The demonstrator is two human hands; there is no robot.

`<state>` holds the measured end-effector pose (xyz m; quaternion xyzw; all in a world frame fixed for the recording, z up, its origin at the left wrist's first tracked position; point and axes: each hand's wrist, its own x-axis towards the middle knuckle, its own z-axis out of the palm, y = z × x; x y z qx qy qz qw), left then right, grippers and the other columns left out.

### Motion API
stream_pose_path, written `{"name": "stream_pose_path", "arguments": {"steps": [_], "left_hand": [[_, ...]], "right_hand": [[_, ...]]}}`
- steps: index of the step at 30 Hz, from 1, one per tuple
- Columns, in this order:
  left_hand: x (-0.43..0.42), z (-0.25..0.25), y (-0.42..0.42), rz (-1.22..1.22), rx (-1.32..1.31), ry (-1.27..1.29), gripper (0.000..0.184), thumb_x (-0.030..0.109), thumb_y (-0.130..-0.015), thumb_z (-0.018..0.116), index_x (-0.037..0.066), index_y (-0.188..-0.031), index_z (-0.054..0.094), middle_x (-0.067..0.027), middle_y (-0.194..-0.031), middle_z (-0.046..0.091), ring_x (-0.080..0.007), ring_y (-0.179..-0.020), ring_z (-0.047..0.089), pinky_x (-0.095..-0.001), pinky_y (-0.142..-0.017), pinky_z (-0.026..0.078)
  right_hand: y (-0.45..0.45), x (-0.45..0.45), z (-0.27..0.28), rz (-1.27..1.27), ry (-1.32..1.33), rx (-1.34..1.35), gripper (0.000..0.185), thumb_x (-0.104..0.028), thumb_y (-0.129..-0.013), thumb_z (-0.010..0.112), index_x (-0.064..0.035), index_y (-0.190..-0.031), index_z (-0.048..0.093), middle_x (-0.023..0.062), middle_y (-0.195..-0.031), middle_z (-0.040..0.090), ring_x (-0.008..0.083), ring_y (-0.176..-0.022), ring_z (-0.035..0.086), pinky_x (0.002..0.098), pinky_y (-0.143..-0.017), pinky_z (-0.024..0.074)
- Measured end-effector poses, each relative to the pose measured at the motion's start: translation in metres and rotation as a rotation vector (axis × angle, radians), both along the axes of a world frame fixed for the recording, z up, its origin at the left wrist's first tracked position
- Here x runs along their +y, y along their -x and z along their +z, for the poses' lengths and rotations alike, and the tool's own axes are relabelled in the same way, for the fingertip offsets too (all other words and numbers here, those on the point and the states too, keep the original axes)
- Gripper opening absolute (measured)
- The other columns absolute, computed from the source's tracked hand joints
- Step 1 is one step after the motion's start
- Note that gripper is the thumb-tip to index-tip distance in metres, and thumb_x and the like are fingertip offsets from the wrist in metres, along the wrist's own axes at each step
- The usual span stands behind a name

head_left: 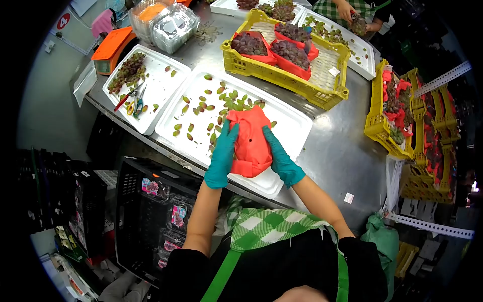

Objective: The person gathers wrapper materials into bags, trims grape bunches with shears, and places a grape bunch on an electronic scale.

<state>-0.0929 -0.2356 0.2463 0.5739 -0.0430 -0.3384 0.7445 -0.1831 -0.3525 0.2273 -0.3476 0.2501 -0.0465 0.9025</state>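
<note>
Though apart, left hand [222,157], right hand [283,160] — palms inward — against red wrapping [250,141].

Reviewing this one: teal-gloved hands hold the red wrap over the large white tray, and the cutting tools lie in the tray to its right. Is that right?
Not quite: the head view shows the cutting tools in the side tray to the left. The teal-gloved left hand and right hand do hold the red wrap over the large white tray.
</note>
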Motion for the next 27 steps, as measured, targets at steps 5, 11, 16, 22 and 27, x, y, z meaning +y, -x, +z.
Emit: {"name": "stream_pose_path", "arguments": {"steps": [5, 11, 16, 22, 27], "left_hand": [[-0.005, 0.015, 0.009, -0.094, -0.870, -0.489, 0.057, 0.030, -0.082, 0.056, 0.002, -0.127, 0.035, -0.0201, -0.127, 0.038, -0.0311, -0.115, 0.042, -0.0328, -0.092, 0.038], [-0.004, 0.033, 0.015, 0.006, -1.123, -0.440, 0.023, 0.013, -0.076, 0.061, 0.008, -0.098, 0.061, -0.0104, -0.108, 0.054, -0.0259, -0.099, 0.053, -0.0328, -0.081, 0.045], [0.003, 0.036, 0.022, 0.130, -1.266, -0.272, 0.015, -0.003, -0.070, 0.059, 0.006, -0.083, 0.060, -0.0074, -0.091, 0.056, -0.0235, -0.087, 0.055, -0.0298, -0.071, 0.047], [0.016, 0.035, 0.013, 0.149, -1.038, -0.226, 0.016, -0.004, -0.075, 0.056, 0.003, -0.089, 0.055, -0.0103, -0.103, 0.051, -0.0212, -0.097, 0.051, -0.0290, -0.077, 0.044], [0.008, 0.053, 0.005, 0.093, -0.896, -0.323, 0.047, 0.015, -0.075, 0.065, 0.011, -0.119, 0.048, -0.0065, -0.093, 0.048, -0.0179, -0.085, 0.050, -0.0276, -0.072, 0.043]], "right_hand": [[0.006, 0.010, -0.007, -0.083, -0.340, -0.139, 0.064, -0.049, -0.080, 0.053, -0.0098, -0.128, 0.036, 0.0085, -0.126, 0.044, 0.0211, -0.113, 0.044, 0.0359, -0.096, 0.0370], [0.009, 0.023, -0.007, -0.159, -0.514, -0.311, 0.071, -0.059, -0.079, 0.044, -0.0097, -0.129, 0.034, 0.0094, -0.128, 0.042, 0.0253, -0.113, 0.044, 0.0416, -0.097, 0.0345], [0.008, 0.021, 0.002, -0.127, -0.552, -0.444, 0.076, -0.062, -0.078, 0.043, -0.0092, -0.132, 0.030, 0.0104, -0.131, 0.038, 0.0265, -0.116, 0.041, 0.0419, -0.099, 0.0322], [0.000, 0.026, -0.009, -0.125, -0.468, -0.365, 0.069, -0.054, -0.082, 0.043, -0.0090, -0.132, 0.029, 0.0103, -0.132, 0.036, 0.0261, -0.117, 0.040, 0.0407, -0.100, 0.0319], [0.003, 0.021, -0.004, -0.027, -0.391, -0.254, 0.065, -0.052, -0.083, 0.043, -0.0084, -0.130, 0.031, 0.0103, -0.130, 0.039, 0.0261, -0.116, 0.041, 0.0404, -0.099, 0.0334]]}}
